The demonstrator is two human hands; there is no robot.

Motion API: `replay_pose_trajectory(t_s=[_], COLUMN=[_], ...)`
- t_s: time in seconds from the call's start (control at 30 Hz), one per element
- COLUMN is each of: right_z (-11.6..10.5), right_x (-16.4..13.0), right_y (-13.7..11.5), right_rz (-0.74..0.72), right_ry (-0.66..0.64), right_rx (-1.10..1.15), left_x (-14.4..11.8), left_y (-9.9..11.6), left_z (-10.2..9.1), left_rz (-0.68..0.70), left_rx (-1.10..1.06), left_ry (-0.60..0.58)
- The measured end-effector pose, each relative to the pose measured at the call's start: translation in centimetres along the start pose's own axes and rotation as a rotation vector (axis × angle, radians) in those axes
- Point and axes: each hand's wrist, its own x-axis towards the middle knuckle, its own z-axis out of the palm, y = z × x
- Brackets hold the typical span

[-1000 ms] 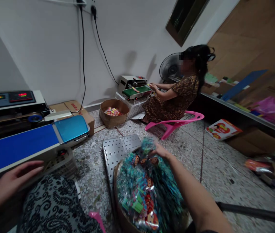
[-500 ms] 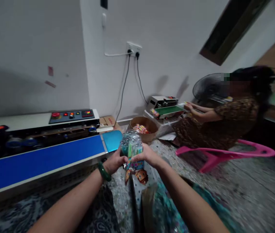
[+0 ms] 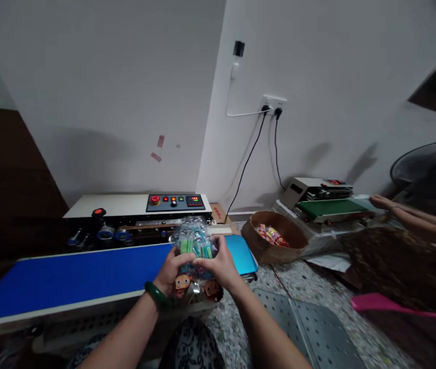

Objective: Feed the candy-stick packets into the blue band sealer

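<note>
Candy packet [image 3: 193,251], clear, cartoon-printed: I am holding it upright over the sealer's blue conveyor belt [image 3: 67,279], left hand [image 3: 171,271] and right hand [image 3: 220,264] fingers clamped on its sides.

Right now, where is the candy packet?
Centre of the head view: the packet is held by both hands, left and right, over the blue belt.
</note>
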Motion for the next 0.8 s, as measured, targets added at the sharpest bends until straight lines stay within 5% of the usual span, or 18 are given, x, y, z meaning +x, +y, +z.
replay_pose_trajectory(t_s=[0.4,0.63,0.8], right_z=[4.4,4.5,3.1], right_x=[-0.6,0.2,1.1], right_y=[1.6,2.7,4.2], right_rz=[-0.032,0.095,0.228], right_ry=[0.176,0.065,0.115], right_rx=[-0.190,0.228,0.454], left_x=[2.2,2.1,2.5], left_y=[-0.8,0.0,0.6], left_z=[-3.5,-4.5,-5.6], left_rz=[0.146,0.078,0.126], left_rx=[-0.013,-0.040,0.036], left_ry=[0.260,0.271,0.316])
